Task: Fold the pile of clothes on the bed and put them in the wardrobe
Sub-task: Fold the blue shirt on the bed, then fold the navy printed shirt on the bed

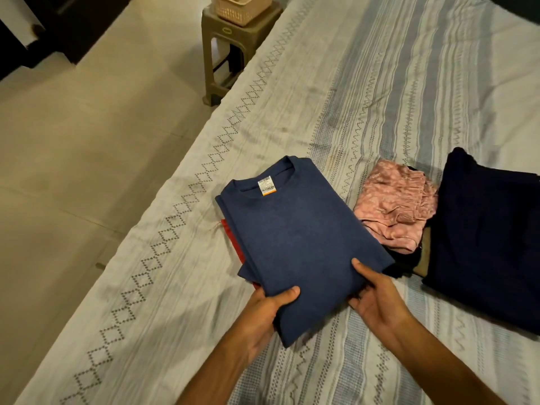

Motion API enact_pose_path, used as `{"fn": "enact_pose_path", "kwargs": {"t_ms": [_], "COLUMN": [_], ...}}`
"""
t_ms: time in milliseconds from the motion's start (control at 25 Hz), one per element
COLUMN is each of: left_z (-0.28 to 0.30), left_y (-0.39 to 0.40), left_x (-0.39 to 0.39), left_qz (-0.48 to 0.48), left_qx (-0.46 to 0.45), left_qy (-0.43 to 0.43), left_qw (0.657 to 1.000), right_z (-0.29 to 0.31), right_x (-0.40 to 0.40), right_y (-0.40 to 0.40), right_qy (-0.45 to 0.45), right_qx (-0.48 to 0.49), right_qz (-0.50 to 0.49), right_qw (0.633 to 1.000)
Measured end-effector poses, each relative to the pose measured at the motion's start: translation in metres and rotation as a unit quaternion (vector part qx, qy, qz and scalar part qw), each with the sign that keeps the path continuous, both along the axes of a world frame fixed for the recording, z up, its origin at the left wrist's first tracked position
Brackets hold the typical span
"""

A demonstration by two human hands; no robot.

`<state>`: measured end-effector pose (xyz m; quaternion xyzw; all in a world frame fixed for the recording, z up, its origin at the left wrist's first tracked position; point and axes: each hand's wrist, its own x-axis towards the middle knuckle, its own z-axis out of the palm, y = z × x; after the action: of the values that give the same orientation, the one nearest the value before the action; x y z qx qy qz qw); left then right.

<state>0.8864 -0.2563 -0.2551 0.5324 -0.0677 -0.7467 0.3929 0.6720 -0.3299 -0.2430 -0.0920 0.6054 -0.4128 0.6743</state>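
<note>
Head view shows a folded blue shirt (295,238) in the middle of the bed (163,287). Inside its collar, at 12 o'clock on the shirt, is a small white and orange tag (266,186). It has a bar code and tiny print that is too small to read.

The left hand (263,314) grips the shirt's near edge at 6 o'clock, thumb on top and fingers curled under. The right hand (375,299) grips the corner at 4 o'clock the same way.

A red cloth (233,244) peeks out under the shirt at 9 o'clock. A folded pink cloth (394,209) lies just beside it at 3 o'clock, on something black. A dark navy cloth (491,244) lies farther right.

A basket (236,7) sits on a stool (225,48) at 12 o'clock, beside the bed.
</note>
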Motion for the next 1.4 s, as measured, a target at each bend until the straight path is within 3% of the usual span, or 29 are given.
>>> {"fn": "enact_pose_path", "kwargs": {"t_ms": [160, 440, 760, 960, 1040, 1240, 1400], "left_z": [0.008, 0.014, 0.001, 0.009, 0.014, 0.016, 0.028], "left_y": [0.005, 0.033, 0.142, 0.186, 0.197, 0.232, 0.263], "left_x": [-0.011, -0.037, -0.137, -0.309, -0.396, -0.607, -0.763], "left_qz": [-0.004, 0.018, -0.173, -0.238, -0.270, -0.373, -0.465], "left_qx": [-0.007, -0.010, 0.043, 0.008, 0.001, -0.007, -0.048], "left_qy": [-0.008, -0.111, -0.164, -0.203, -0.193, -0.173, -0.177], "left_qw": [1.000, 0.994, 0.970, 0.950, 0.943, 0.911, 0.866], "right_z": [-0.004, -0.011, -0.002, 0.024, 0.033, 0.054, 0.072], "right_x": [-0.002, -0.034, -0.139, -0.323, -0.423, -0.654, -0.791], "right_y": [0.005, 0.040, 0.145, 0.220, 0.259, 0.374, 0.452], "right_qy": [0.027, 0.061, 0.051, 0.090, 0.162, 0.432, 0.572], "right_qx": [-0.022, 0.023, 0.070, 0.112, 0.111, 0.075, 0.023], "right_qz": [-0.031, 0.083, 0.139, 0.194, 0.197, 0.246, 0.175], "right_qw": [0.999, 0.994, 0.987, 0.970, 0.960, 0.864, 0.801]}}
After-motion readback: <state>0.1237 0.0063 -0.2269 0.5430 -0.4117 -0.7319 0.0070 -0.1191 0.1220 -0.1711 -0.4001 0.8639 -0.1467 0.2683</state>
